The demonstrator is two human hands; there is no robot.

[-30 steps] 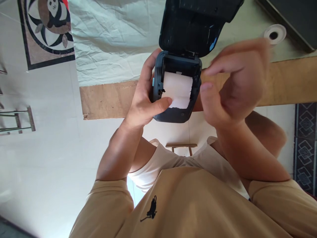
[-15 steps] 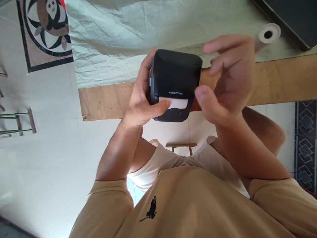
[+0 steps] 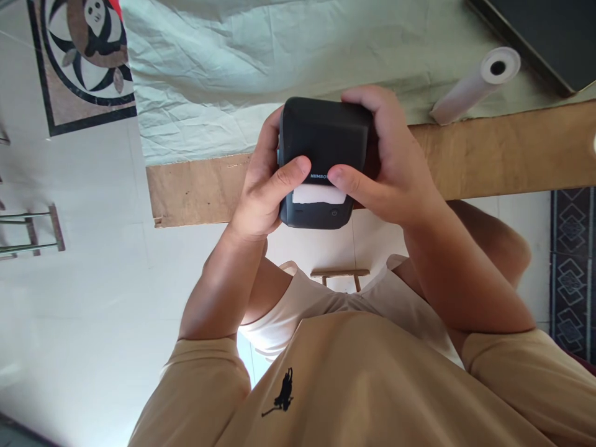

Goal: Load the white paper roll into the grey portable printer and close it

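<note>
A black label printer (image 3: 326, 133) is held between my two hands above the table's front edge. White paper (image 3: 319, 194) sticks out of the slot below its brand lettering. My left hand (image 3: 267, 186) grips the left side, its thumb resting on the lid near the slot. On the opposite side, my right hand (image 3: 391, 161) wraps round the printer, with the thumb over part of the lettering and a finger at the far corner. The other fingertips of both hands are hidden behind the printer.
To the right, a white paper roll (image 3: 472, 87) lies on the pale green cloth (image 3: 223, 68). A dark flat object (image 3: 549, 43) sits at the far right corner. Bare board (image 3: 200, 192) runs along the table's front. A wooden stool (image 3: 339, 273) shows below.
My right hand has come in from the right and closed on the printer. My left thumb has shifted from the paper up onto the lid.
</note>
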